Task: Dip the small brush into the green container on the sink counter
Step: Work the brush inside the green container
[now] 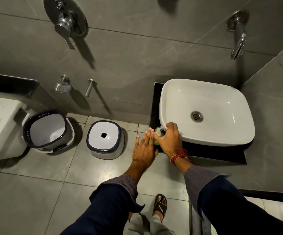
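The green container (155, 142) stands on the front left corner of the black sink counter (205, 152), with a pale clear top (159, 129) showing. My right hand (168, 139) is cupped over it, thumb and fingers closed around its top. My left hand (144, 148) is flat with straight fingers, just left of the container, fingertips against its side. No small brush shows; my right hand hides whatever is under it.
A white basin (206, 112) fills most of the counter, its rim touching my right hand. A wall spout (238, 48) hangs above it. On the floor to the left are a white stool (105, 139), a bucket (47, 128) and a toilet (0, 126).
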The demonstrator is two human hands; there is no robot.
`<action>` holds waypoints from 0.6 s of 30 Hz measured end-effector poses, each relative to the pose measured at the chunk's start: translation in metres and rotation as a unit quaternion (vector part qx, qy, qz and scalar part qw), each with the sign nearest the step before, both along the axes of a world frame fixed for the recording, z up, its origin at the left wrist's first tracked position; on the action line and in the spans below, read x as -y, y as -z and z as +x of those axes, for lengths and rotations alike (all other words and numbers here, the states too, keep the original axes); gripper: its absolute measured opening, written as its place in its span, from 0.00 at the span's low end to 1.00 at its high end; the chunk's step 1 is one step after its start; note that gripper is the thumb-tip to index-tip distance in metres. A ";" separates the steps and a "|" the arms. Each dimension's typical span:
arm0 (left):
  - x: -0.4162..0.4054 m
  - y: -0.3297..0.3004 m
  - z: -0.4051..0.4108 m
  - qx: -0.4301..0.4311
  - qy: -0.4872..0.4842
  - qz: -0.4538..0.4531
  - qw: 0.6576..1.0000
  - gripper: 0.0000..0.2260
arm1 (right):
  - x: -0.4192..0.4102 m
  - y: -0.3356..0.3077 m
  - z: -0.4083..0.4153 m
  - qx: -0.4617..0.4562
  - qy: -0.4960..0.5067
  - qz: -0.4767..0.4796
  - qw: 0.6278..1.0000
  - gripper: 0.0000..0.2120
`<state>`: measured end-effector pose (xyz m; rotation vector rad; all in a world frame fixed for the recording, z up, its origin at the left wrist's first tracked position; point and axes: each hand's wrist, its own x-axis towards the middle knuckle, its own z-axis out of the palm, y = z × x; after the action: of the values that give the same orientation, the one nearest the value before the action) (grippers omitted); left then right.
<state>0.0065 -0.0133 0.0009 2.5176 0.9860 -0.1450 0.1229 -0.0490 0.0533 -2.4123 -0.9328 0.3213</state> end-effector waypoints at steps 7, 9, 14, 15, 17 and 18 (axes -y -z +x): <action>0.000 -0.002 0.001 -0.002 -0.003 -0.004 1.000 0.38 | 0.003 0.007 0.001 -0.073 -0.068 0.025 0.995 0.21; 0.000 -0.002 0.000 0.003 -0.004 -0.004 1.000 0.38 | 0.003 0.007 -0.001 -0.053 -0.057 0.017 0.997 0.16; 0.001 -0.004 -0.001 0.004 0.002 -0.002 1.000 0.38 | -0.003 0.001 -0.004 -0.017 -0.059 -0.014 0.998 0.20; 0.001 -0.004 -0.001 0.004 0.002 -0.002 1.000 0.38 | -0.004 0.000 -0.004 -0.016 -0.077 -0.017 0.997 0.19; 0.001 -0.004 -0.001 0.001 0.003 0.002 1.000 0.37 | -0.004 0.001 0.000 -0.018 -0.110 -0.028 0.993 0.15; 0.001 -0.004 -0.001 -0.001 0.002 0.003 1.000 0.37 | -0.005 0.002 0.003 -0.019 -0.118 -0.034 0.992 0.14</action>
<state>0.0051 -0.0142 0.0053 2.5253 0.9833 -0.1463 0.1258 -0.0441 0.0509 -2.3508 -1.2098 0.4915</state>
